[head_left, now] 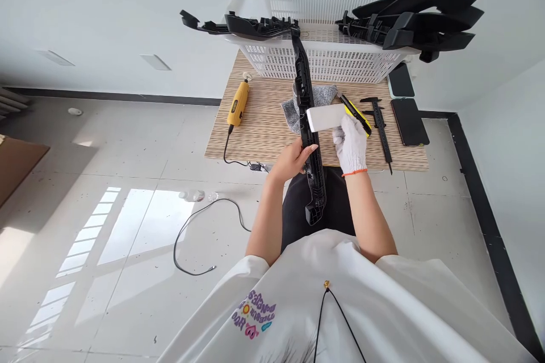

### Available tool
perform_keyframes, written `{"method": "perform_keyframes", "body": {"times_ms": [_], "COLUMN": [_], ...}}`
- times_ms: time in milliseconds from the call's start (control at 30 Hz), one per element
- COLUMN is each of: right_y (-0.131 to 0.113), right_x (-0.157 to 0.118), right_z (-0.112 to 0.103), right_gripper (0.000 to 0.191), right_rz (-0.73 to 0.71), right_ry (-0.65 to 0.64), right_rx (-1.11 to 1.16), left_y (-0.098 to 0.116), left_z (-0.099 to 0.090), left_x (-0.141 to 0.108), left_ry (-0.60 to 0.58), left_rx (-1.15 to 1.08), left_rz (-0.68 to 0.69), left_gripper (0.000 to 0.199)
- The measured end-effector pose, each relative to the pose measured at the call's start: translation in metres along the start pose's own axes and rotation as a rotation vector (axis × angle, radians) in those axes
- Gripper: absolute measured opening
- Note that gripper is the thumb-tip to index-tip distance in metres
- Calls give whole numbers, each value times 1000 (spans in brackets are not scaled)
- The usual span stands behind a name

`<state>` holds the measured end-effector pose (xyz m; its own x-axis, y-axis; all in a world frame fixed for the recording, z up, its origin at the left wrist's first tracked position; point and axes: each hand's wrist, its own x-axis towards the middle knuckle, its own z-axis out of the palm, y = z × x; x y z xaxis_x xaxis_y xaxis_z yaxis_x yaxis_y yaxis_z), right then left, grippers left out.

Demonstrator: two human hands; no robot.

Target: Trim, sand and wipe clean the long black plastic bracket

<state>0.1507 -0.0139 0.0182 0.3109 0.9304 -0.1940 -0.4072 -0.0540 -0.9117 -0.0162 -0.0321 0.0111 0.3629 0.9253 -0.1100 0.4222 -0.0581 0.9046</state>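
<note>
My bare left hand [293,160] grips a long black plastic trim part [314,173] near its middle. The part slants over the table's front edge, its lower end above my lap. In a white knit glove, my right hand [351,143] holds a white rectangular block [327,117], whose left end meets or overlaps the black part. A grey cloth [292,115] lies beneath the part on the table. Just beyond my right fingers is a yellow and black utility knife [356,115]. Whether the block presses on the part I cannot tell.
A white plastic basket [272,59] stands at the table's back, with more black parts [259,27] across its rim. Left lies a yellow rotary tool [239,103] with its cord. Right are a black caliper [382,130] and a dark phone [409,122]. A cable [175,249] curls on the floor.
</note>
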Motion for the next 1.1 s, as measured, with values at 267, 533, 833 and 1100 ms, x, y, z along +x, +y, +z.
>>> {"method": "perform_keyframes", "body": {"times_ms": [267, 533, 833, 1100], "right_y": [4, 8, 6, 6], "right_x": [0, 8, 7, 6], "right_z": [-4, -8, -8, -7], "right_gripper": [29, 31, 33, 32], "right_rz": [-71, -86, -65, -103], "right_ry": [-26, -60, -66, -93], "right_rx": [-35, -21, -104, -102], "left_y": [0, -1, 1, -2], "left_z": [-1, 0, -1, 0], "left_x": [0, 0, 0, 0], "left_ry": [-1, -4, 6, 6], "left_rx": [3, 14, 15, 5], "left_rz": [-8, -18, -23, -15], "left_gripper": [38, 37, 34, 38]}}
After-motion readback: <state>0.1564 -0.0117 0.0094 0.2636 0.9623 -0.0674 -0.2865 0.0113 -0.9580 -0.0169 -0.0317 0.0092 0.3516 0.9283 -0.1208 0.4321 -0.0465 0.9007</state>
